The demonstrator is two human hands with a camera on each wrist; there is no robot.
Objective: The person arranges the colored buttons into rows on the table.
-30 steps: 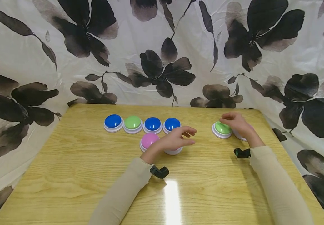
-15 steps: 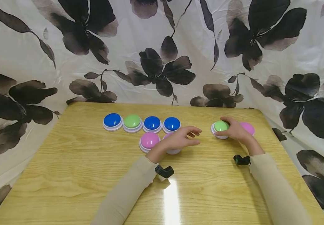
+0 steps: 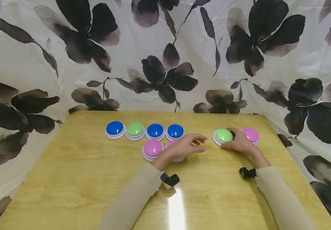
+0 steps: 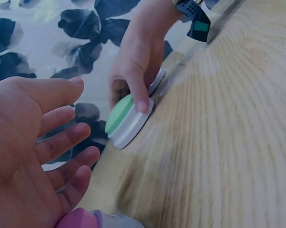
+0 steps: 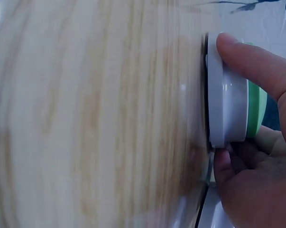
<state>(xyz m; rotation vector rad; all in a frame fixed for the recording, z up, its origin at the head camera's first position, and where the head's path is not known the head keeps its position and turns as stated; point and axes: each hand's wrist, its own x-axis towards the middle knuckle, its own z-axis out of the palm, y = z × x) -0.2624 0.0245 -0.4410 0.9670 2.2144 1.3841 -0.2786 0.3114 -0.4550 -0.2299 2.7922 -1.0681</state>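
Observation:
In the head view, my right hand holds a green push button with a round white base, at the right of the table. In the right wrist view, the thumb lies along the white base and the other fingers curl at its opposite side. Just right of that hand is a pink push button. My left hand hangs with loosely bent fingers, nothing in its grasp, partly covering another pink button. The left wrist view shows its palm turned toward the green button.
A blue button, a green button and two more blue buttons form a row at the back left. In front of them sits a pink button. A floral curtain hangs behind the wooden table.
My right hand has come down from above the green button and taken hold of its side, uncovering the pink button at the right. My left hand has drifted slightly right.

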